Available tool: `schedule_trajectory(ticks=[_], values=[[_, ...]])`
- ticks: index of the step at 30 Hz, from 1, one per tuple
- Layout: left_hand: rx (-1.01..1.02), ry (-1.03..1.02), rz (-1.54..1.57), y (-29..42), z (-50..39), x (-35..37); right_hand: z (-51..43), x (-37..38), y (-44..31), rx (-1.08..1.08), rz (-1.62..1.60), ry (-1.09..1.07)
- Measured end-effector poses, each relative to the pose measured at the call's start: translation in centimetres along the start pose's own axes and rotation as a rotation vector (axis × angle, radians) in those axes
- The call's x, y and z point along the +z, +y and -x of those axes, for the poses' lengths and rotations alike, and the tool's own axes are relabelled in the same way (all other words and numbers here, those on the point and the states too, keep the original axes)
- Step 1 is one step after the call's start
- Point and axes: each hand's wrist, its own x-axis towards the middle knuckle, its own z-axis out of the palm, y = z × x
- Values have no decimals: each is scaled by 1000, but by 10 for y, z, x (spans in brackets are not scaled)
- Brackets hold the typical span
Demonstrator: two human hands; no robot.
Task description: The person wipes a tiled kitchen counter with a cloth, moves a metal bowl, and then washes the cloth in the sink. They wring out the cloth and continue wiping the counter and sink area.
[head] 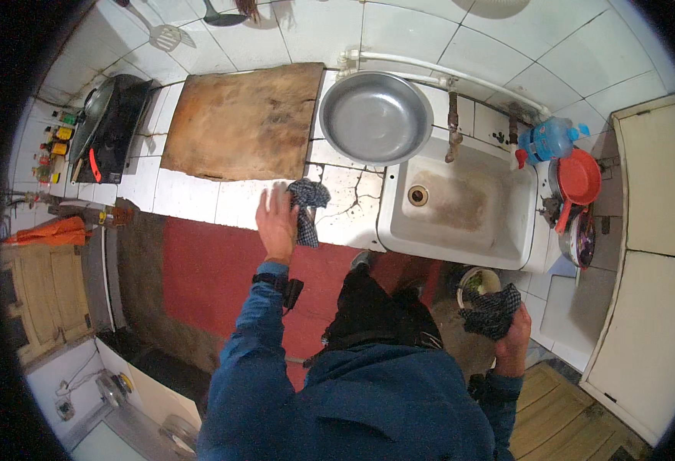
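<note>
My left hand (277, 226) is over the front edge of the white tiled counter (190, 195), fingers extended and slightly blurred. Right beside its thumb, a dark checked cloth (310, 210) lies bunched on the counter, one end at the front edge; whether the thumb touches it I cannot tell. Down at my right side, my right hand (513, 341) grips a second dark checked cloth (492, 312), crumpled. That cloth hangs above the floor and partly covers a bucket (469, 281) with green scraps inside.
Behind the left hand lies a worn wooden board (245, 124). A metal basin (375, 118) overlaps the corner of a white sink (458, 256) under a rusty tap (454, 127). A stove (120, 138) stands left; a blue plastic bottle (545, 141) and red pan (580, 177) are right.
</note>
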Motion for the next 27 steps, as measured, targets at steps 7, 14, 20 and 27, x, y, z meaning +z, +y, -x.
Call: schedule_trajectory(ticks=[7,14,20,27], values=[[-88,-61,212,66,35,30,5,9,5,0,25,182],[195,-34,522,144,10,93,12,7,3,0,16,147],[246,-106,293,106,-31,85,22,0,1,-85,15,71],[13,-152,124,85,-43,67,28,6,11,-47,46,214]])
